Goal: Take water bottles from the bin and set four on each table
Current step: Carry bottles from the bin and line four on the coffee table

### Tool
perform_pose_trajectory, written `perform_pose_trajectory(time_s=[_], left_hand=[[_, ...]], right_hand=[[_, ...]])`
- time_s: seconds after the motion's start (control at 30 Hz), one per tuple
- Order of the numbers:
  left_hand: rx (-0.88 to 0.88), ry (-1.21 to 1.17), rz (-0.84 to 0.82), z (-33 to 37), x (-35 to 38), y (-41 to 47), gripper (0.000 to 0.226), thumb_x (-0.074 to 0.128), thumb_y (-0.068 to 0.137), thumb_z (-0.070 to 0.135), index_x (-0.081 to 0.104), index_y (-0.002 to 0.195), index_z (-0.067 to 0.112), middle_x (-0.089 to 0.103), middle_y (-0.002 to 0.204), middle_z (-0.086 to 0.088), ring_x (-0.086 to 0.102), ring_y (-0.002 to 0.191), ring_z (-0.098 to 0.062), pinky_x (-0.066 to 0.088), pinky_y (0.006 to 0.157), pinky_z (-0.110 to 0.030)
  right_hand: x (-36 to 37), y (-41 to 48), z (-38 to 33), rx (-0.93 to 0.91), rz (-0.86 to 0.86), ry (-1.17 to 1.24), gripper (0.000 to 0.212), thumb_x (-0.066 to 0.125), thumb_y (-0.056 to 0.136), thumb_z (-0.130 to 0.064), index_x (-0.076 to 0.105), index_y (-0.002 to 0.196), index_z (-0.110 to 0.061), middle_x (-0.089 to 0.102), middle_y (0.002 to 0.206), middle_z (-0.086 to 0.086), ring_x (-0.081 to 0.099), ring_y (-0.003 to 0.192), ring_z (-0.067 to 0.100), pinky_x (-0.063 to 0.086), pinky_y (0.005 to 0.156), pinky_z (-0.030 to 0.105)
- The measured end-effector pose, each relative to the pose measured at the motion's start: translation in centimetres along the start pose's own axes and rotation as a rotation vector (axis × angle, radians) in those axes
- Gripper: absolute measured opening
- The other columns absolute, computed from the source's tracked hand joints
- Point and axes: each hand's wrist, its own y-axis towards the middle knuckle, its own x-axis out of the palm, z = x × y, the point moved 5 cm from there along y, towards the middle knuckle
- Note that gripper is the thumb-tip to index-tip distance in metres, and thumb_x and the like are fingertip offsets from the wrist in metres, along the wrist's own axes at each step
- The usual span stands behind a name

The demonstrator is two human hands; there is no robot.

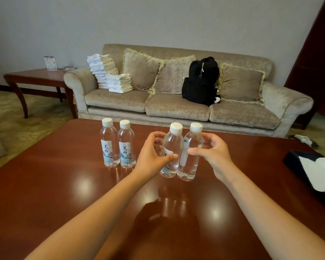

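Polished table (64, 184), far edge: left hand (150, 158) grips third bottle (174, 145), right hand (214, 152) grips fourth bottle (192, 147), apparently completing the standing pair's (126, 145) row.

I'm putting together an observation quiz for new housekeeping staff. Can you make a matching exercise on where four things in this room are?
Things:
1 black backpack
2 folded towels
3 leaflet
4 rightmost bottle

Places:
a on the side table
b in the right hand
c on the sofa, by its left armrest
d on the sofa's middle seat

Pairs: 1-d, 2-c, 3-a, 4-b
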Motion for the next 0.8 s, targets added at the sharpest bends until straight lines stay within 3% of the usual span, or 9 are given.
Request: perform_pose_trajectory(time_s=[0.13, 0.3, 0.57, 0.8], left_hand=[[-0.003, 0.045, 0.060, -1.1, -0.7, 0.4, 0.061, 0.086, 0.071, 0.023, 0.045, 0.111, 0.042, 0.057, 0.113, 0.012, 0.055, 0.103, -0.003, 0.046, 0.084, -0.017], [-0.028, 0.125, 0.092, -2.4, -1.5, 1.4, 0.073, 0.085, 0.072, 0.025, 0.044, 0.131, 0.035, 0.052, 0.121, 0.010, 0.052, 0.104, 0.001, 0.045, 0.084, -0.015], [-0.047, 0.149, 0.121, -3.4, -1.8, 1.4, 0.066, 0.084, 0.074, 0.022, 0.041, 0.119, 0.044, 0.046, 0.115, 0.012, 0.049, 0.099, 0.006, 0.041, 0.075, -0.008], [-0.106, 0.172, 0.136, -4.9, -1.6, 1.0, 0.073, 0.087, 0.069, 0.028, 0.045, 0.128, 0.036, 0.053, 0.118, 0.006, 0.053, 0.097, 0.002, 0.047, 0.079, -0.018]], right_hand=[[1.6, 0.3, 0.2, -0.028, 0.035, -0.017, 0.060, 0.091, 0.059, -0.005, 0.065, 0.111, -0.019, 0.070, 0.108, 0.000, 0.066, 0.101, 0.017, 0.055, 0.081, 0.031], [3.9, 1.4, 0.3, -0.051, 0.051, -0.069, 0.058, 0.091, 0.062, -0.009, 0.062, 0.111, -0.019, 0.067, 0.106, -0.005, 0.064, 0.097, 0.011, 0.048, 0.069, 0.021], [5.5, 1.8, 1.1, -0.074, 0.066, -0.122, 0.057, 0.091, 0.063, -0.010, 0.057, 0.107, -0.019, 0.062, 0.103, -0.007, 0.059, 0.087, 0.004, 0.044, 0.065, 0.019], [6.1, 1.6, 2.0, -0.069, 0.073, -0.200, 0.061, 0.092, 0.061, -0.013, 0.055, 0.108, -0.017, 0.059, 0.103, -0.006, 0.056, 0.087, 0.001, 0.043, 0.066, 0.020]])
